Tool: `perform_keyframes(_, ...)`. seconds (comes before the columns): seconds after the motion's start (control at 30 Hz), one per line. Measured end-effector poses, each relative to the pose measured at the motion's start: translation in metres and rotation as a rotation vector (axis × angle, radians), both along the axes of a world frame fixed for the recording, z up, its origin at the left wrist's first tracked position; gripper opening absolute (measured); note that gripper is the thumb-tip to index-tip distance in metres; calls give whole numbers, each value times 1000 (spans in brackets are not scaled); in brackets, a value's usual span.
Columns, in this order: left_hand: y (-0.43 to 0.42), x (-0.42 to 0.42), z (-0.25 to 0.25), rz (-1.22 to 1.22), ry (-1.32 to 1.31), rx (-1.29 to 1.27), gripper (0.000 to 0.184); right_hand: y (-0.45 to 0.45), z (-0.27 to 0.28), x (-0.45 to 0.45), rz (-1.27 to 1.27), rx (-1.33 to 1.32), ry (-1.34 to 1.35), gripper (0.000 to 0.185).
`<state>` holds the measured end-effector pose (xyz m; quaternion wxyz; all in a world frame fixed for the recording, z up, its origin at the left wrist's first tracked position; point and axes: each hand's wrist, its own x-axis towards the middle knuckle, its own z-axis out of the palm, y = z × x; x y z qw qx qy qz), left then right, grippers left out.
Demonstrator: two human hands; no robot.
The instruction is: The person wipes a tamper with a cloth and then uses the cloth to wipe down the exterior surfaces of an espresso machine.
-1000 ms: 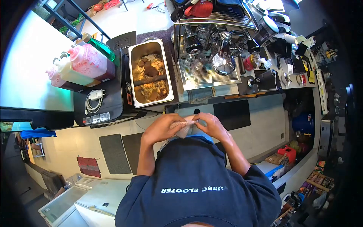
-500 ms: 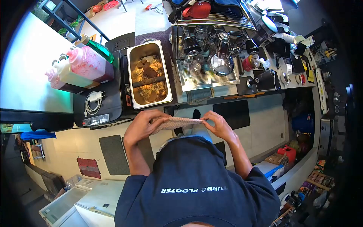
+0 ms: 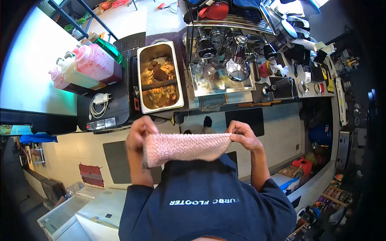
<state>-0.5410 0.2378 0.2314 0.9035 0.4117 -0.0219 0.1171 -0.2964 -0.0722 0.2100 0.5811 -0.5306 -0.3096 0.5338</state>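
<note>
Near mid-frame, the left hand [image 3: 140,134] (slightly blurred) and right hand [image 3: 245,136] hold a textured pink cloth [image 3: 187,148] below the upper-left metal pan [image 3: 155,50].

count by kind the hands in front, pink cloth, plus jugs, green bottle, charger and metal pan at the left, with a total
hands: 2
cloth: 1
jugs: 3
green bottle: 1
charger: 1
pan: 1
total: 9
</note>
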Motion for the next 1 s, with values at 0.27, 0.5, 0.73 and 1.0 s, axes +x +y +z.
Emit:
perform_keyframes(0.27, -76, 47, -52, 239, 376, -49, 34, 17, -13, -9, -228, -73, 115, 11)
perform_keyframes(0.5, -101, 35, -55, 62, 305, -310, 70, 45, 5, -14, -465, -20, 19, 11)
perform_keyframes(0.73, -113, 65, -67, -327, -95, -713, 91, 70, 24, -2, -432, -40, -172, 18)
perform_keyframes(1.0, -145, 67, -171, -53, 483, 40, 75, 102, 35, -1, -412, -125, -303, 21)
